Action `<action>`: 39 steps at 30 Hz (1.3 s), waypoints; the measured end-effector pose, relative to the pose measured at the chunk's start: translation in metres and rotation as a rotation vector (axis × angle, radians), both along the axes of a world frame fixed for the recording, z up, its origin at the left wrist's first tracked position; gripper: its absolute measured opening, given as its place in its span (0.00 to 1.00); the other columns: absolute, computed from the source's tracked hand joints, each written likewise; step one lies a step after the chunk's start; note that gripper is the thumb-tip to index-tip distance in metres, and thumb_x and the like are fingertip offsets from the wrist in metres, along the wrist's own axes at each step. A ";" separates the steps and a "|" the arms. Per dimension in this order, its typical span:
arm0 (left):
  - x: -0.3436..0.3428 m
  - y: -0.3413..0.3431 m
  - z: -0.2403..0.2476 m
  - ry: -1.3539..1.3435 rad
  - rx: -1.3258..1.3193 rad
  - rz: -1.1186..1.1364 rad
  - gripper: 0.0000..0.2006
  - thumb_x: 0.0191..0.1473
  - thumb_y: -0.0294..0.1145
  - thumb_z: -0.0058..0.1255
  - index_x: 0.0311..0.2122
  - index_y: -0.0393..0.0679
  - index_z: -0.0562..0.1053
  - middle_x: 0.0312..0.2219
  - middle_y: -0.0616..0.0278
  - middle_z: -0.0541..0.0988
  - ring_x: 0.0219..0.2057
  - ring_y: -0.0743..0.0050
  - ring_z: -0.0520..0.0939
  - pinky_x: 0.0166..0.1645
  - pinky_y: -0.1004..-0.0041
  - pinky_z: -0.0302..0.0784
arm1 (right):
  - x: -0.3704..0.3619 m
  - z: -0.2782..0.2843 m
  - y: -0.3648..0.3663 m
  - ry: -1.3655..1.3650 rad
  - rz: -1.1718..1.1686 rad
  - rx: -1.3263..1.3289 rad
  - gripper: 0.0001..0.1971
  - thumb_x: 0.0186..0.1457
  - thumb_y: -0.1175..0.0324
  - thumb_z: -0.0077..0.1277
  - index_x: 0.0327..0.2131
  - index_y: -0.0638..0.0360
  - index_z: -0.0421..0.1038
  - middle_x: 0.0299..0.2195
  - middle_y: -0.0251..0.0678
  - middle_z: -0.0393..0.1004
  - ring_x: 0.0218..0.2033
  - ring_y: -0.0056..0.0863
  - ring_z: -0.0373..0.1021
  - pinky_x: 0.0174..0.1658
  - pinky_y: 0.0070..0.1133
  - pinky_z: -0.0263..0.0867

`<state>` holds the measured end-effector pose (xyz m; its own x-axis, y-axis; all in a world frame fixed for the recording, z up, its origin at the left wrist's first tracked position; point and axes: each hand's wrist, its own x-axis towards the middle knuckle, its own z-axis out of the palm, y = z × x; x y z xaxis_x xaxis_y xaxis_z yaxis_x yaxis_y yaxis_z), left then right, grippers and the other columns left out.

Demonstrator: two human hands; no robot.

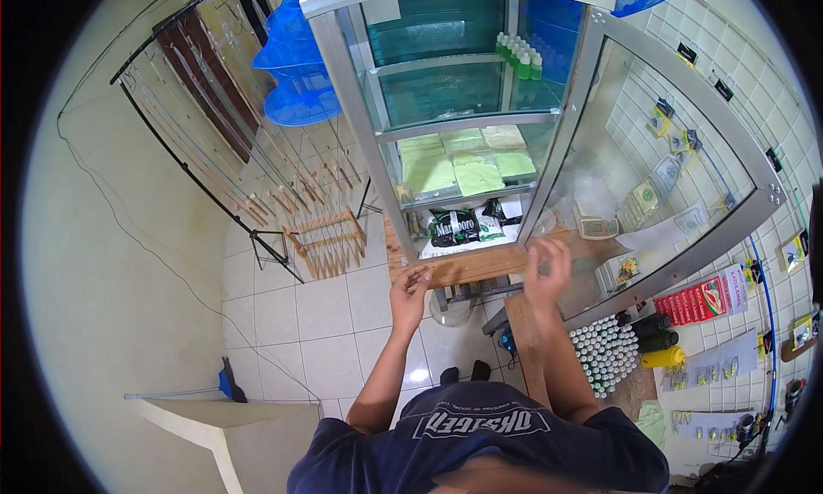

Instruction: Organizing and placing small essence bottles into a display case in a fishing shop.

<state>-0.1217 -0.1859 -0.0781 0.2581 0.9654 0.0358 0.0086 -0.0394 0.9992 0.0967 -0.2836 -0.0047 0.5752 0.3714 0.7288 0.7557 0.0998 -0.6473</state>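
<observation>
My left hand [410,295] is at the left end of a wooden ledge [480,266] along the front of a glass display cabinet [383,135]. Its fingers are drawn together in a pinch; anything between them is too small to make out. Over the ledge's right end, beside the cabinet's metal frame, my right hand [549,271] is raised with fingers loosely bent and apart, nothing visible in it. Just behind the ledge, on the bottom shelf, lie black-and-green packets [454,228]. Pale green packets [429,170] cover the shelf above them.
The cabinet's glass door [765,181] stands swung out to the right. Small green bottles [519,58] line an upper shelf. Many white-capped bottles [603,355] crowd the lower right, near a yellow bottle [663,357]. A rack of wooden-handled rods [330,241] stands left on the tiled floor [321,364].
</observation>
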 end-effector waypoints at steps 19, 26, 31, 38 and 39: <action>0.000 0.054 0.029 -0.131 -0.160 -0.076 0.38 0.56 0.55 0.38 0.62 0.38 0.44 0.61 0.50 0.47 0.62 0.59 0.51 0.61 0.65 0.51 | 0.114 0.060 -0.137 0.464 -0.094 0.287 0.19 0.62 0.61 0.34 0.47 0.68 0.63 0.39 0.36 0.68 0.40 0.21 0.65 0.45 0.18 0.59; 0.000 0.051 0.033 -0.126 -0.183 -0.111 0.39 0.56 0.56 0.37 0.62 0.40 0.43 0.62 0.53 0.47 0.62 0.60 0.49 0.62 0.63 0.50 | 0.074 0.057 -0.132 0.505 0.373 0.250 0.18 0.57 0.56 0.44 0.37 0.65 0.68 0.30 0.28 0.70 0.30 0.16 0.65 0.34 0.16 0.61; -0.002 0.051 0.030 -0.146 -0.200 -0.091 0.38 0.56 0.56 0.37 0.62 0.41 0.44 0.62 0.54 0.47 0.62 0.60 0.49 0.61 0.64 0.50 | 0.001 0.078 -0.080 0.382 0.769 -0.014 0.18 0.50 0.55 0.55 0.28 0.64 0.70 0.26 0.29 0.71 0.28 0.15 0.67 0.31 0.14 0.63; 0.001 0.055 0.022 -0.188 -0.223 -0.101 0.36 0.56 0.56 0.36 0.63 0.46 0.45 0.61 0.57 0.49 0.62 0.62 0.50 0.61 0.64 0.49 | -0.081 0.093 0.052 0.410 0.862 -0.036 0.09 0.48 0.68 0.56 0.28 0.65 0.71 0.22 0.31 0.71 0.23 0.14 0.65 0.27 0.15 0.61; -0.001 0.055 0.021 -0.183 -0.228 -0.091 0.36 0.56 0.56 0.36 0.63 0.46 0.45 0.61 0.57 0.49 0.62 0.62 0.50 0.61 0.64 0.49 | -0.088 0.103 0.065 0.363 0.822 -0.109 0.08 0.50 0.69 0.55 0.27 0.65 0.70 0.21 0.27 0.69 0.24 0.11 0.62 0.28 0.12 0.59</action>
<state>-0.1227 -0.1314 -0.0574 0.3531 0.9271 -0.1258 -0.1656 0.1942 0.9669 0.0087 -0.2186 0.0980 0.2853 0.8232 0.4909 0.2210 0.4419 -0.8694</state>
